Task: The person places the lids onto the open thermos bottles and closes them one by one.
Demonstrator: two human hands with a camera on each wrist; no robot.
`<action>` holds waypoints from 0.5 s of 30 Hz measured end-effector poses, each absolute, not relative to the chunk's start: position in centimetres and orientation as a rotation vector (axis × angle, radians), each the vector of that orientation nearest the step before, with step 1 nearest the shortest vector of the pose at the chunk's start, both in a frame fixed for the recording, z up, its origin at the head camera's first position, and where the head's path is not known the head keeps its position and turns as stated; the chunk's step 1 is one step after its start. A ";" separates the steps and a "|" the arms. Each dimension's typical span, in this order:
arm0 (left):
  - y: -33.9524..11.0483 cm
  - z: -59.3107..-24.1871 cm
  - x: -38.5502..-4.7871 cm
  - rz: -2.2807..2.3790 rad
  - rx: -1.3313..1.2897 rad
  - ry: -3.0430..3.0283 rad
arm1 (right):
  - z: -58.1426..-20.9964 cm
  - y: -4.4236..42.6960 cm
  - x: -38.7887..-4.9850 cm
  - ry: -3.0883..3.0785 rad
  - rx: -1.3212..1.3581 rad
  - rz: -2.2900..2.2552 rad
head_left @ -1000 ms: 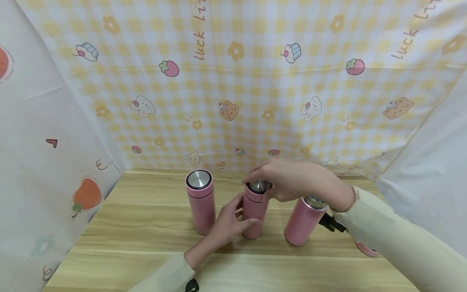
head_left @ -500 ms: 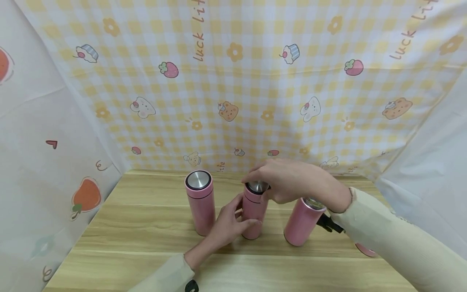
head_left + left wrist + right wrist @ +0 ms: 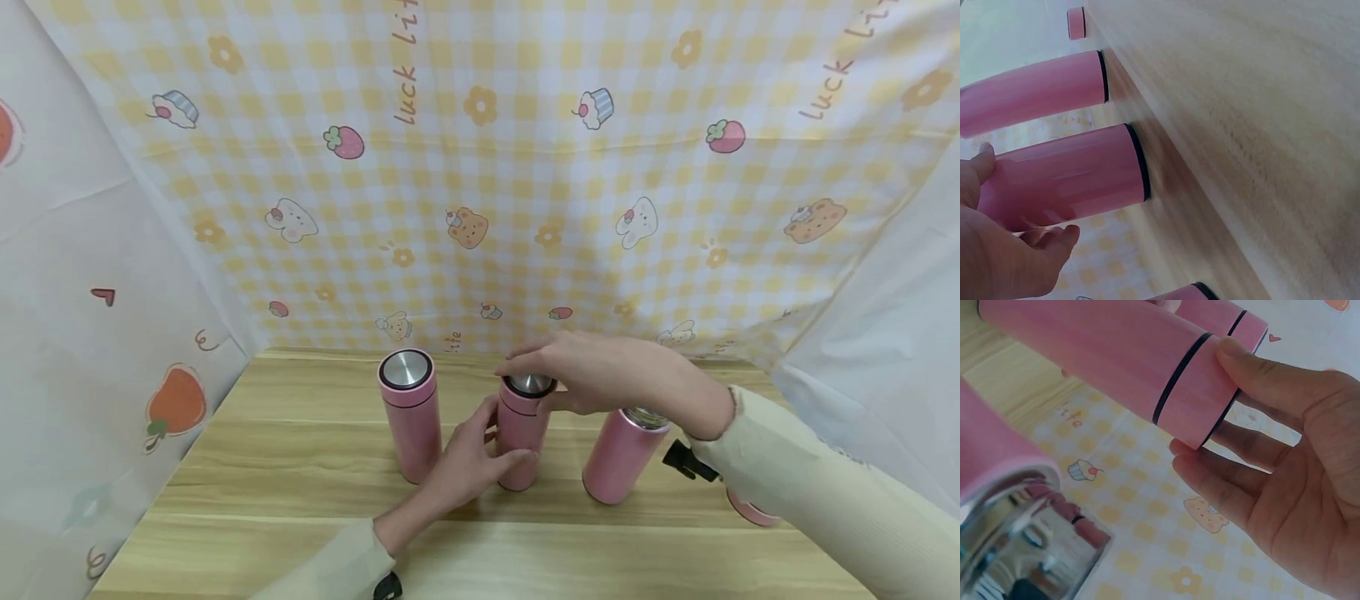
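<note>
A pink thermos bottle [image 3: 522, 437] stands upright in the middle of the table, its lid in place. My left hand [image 3: 468, 462] grips its body low, thumb across the front. From above, my right hand [image 3: 592, 371] holds the steel-topped lid [image 3: 1197, 394] at its rim, thumb on the near side and fingers round the far side. A dark ring marks the seam between lid and body. Part of the lid's top is hidden by the right hand in the head view.
To the left stands another lidded pink bottle [image 3: 412, 425]. On the right is a lidless pink bottle [image 3: 622, 458], its shiny neck [image 3: 1029, 550] bare. A loose pink lid [image 3: 752, 508] lies farther right, partly behind the sleeve. A checked cloth [image 3: 480, 167] hangs behind the table.
My right hand and wrist have turned slightly at the lid, with the sleeve shifting a little right. The left hand and the bottles keep their places.
</note>
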State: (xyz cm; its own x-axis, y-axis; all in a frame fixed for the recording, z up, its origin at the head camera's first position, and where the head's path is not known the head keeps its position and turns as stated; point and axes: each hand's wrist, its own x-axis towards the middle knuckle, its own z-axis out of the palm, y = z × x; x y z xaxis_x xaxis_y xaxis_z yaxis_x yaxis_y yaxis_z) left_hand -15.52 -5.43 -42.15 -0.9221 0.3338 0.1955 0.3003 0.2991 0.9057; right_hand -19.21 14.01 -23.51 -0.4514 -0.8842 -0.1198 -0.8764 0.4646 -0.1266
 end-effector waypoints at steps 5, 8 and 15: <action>-5.8 -41.4 -14.4 1.602 0.554 2.671 | -23.4 14.3 -19.2 2.525 -1.580 -0.126; -6.0 -40.9 -13.4 1.512 0.448 2.764 | -23.0 15.2 -19.0 2.531 -1.595 -0.204; -7.0 -40.4 -11.4 1.382 0.344 2.828 | -22.5 18.8 -19.0 2.617 -1.557 -0.274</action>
